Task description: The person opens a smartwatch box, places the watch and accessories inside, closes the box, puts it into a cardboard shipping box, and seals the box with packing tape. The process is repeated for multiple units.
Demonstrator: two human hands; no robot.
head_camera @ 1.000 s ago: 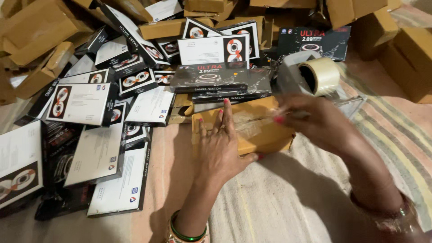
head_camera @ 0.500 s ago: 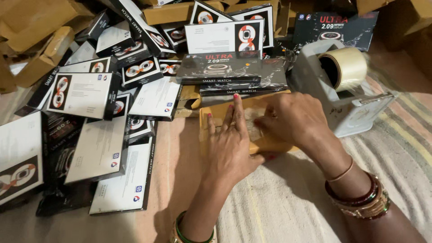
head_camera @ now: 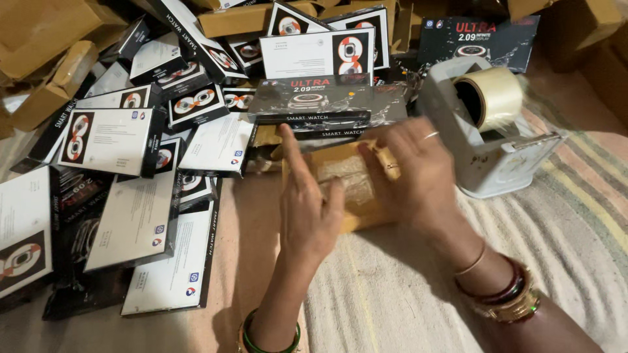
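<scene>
A small brown cardboard box (head_camera: 350, 186) lies on the striped cloth in front of me, with clear tape across its top. My left hand (head_camera: 307, 209) rests flat on the box's left side, fingers stretched toward the pile. My right hand (head_camera: 415, 173) presses down on the box's right side, fingers spread over the tape. Neither hand grips anything. Just to the right stands a grey tape dispenser (head_camera: 490, 157) carrying a roll of clear tape (head_camera: 494, 98).
A heap of black and white watch boxes (head_camera: 137, 157) covers the left and back. A dark wrapped box (head_camera: 314, 104) lies just behind the brown box. Flat brown cartons (head_camera: 46, 39) are stacked at the far left and back. Striped cloth (head_camera: 575, 229) spreads to the right.
My right hand has come down from near the tape roll onto the brown box and now presses its top. The left hand stays on the box. The view has shifted slightly.
</scene>
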